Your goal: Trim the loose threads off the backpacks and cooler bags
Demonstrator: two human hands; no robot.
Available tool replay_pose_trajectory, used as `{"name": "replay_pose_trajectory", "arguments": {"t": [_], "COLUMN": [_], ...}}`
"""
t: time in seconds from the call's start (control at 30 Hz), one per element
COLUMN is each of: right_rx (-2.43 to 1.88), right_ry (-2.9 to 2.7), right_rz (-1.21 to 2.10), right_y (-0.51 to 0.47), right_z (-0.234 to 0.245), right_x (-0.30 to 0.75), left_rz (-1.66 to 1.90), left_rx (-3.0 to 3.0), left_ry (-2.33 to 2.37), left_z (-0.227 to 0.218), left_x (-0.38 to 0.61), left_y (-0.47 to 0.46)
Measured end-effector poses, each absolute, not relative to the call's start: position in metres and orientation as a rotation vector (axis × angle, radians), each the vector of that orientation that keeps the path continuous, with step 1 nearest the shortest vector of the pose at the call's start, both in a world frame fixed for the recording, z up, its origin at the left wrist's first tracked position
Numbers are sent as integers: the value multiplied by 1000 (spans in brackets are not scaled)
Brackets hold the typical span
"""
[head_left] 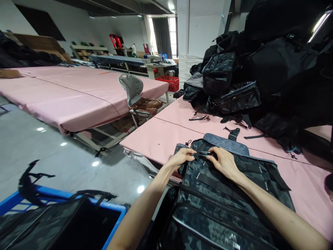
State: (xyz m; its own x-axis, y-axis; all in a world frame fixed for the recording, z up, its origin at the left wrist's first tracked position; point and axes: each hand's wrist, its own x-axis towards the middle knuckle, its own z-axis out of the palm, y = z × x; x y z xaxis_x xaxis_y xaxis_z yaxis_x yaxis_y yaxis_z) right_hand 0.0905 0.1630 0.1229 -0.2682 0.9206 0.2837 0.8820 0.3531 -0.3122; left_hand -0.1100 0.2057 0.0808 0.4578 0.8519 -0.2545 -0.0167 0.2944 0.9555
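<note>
A dark camouflage backpack [234,205] lies on the near pink-covered table, its top part spread away from me and a grey flap [225,143] at its far edge. Over its upper left part, my left hand [182,156] pinches one end of a black strap [201,154]. Facing it, my right hand [223,161] has thumb and fingers closed on the strap's other end. A short span of strap shows between the two hands. Whether a buckle sits in the fingers is too small to tell. A cord loop [188,142] sticks up just beyond my left hand.
Black bags [221,74] are heaped at the right on the pink table [156,136], with loose straps in front. At lower left a blue crate [118,208] holds another camouflage bag. A grey chair [132,88] stands between this table and another pink table [78,93].
</note>
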Motion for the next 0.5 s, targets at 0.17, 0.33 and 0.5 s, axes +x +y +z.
{"name": "replay_pose_trajectory", "arguments": {"t": [0.17, 0.33, 0.5], "right_rx": [-1447, -1316, -1254], "right_ry": [-2240, -2238, -2248], "right_rz": [-49, -175, -216], "right_y": [174, 174, 179], "right_z": [111, 106, 106], "right_x": [81, 80, 78], "left_rz": [720, 723, 734], "left_rx": [1050, 997, 983], "left_ry": [830, 781, 755], "left_z": [79, 75, 73], "left_x": [-114, -115, -117], "left_y": [206, 209, 211]}}
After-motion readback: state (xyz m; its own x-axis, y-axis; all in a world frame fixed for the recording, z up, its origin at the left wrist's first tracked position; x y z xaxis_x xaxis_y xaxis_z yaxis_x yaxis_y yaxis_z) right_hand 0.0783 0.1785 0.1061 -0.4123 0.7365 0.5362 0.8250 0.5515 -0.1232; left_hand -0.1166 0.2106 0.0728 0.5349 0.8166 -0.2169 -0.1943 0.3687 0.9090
